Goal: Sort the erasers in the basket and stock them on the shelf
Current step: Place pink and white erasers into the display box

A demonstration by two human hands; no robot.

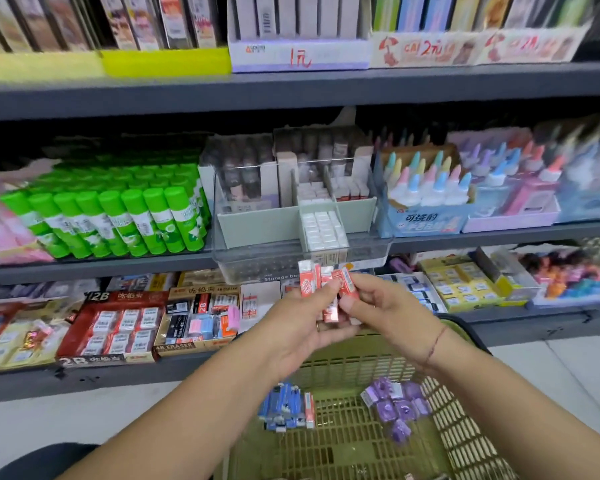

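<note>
Noted: left hand (293,329) and right hand (394,315) together, both gripping red erasers (307,284) above basket (343,441). Recommend squaring stack before shelving.

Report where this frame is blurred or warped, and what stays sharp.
Head view: the top-shelf boxes and the bottles at far right smear with motion blur; the shelf edges slant across the frame; the red erasers, left hand and right hand read fairly sharp; light is even, without hard shadows.

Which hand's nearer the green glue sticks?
Left. The left hand is below-right of the green glue sticks; the right hand is farther right. Both grip red erasers.
</note>
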